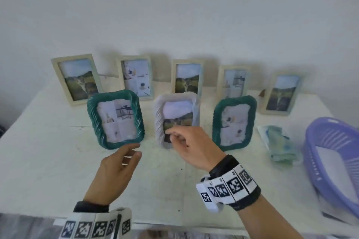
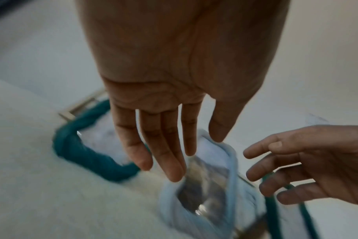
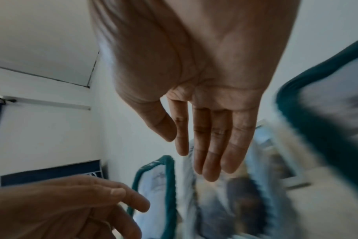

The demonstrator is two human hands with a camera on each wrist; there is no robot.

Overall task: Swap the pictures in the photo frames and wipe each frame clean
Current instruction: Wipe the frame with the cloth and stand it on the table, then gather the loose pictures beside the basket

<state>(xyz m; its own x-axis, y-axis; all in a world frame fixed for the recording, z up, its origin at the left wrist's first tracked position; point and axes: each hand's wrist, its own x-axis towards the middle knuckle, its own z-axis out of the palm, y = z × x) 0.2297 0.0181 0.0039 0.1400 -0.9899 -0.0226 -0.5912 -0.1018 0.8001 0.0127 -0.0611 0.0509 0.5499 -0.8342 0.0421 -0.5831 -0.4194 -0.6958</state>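
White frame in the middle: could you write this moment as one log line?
white frame upright, untouched | right hand open, nearing | left hand open, nearing | cloth unused

White table (image 1: pixel 48 161), eight standing photo frames (image 1: pixel 115 119), folded cloth (image 1: pixel 279 145), purple basket (image 1: pixel 334 161) at right

we see an off-white surface (image 1: pixel 48 161) below a pale grey-white wall (image 1: pixel 174 6). near us stand two teal frames with a twisted rope pattern, one left (image 1: pixel 91 114) and one right (image 1: pixel 216 122), and between them a pale lilac-white frame (image 1: pixel 159 120) of the same rope pattern, holding a green landscape under pale sky. the far row has cream frames (image 1: pixel 56 72). at right lie a lavender slatted basket (image 1: pixel 318 141) and a pale green cloth (image 1: pixel 279 141). both wristbands (image 1: pixel 229 186) carry black-and-white square codes.
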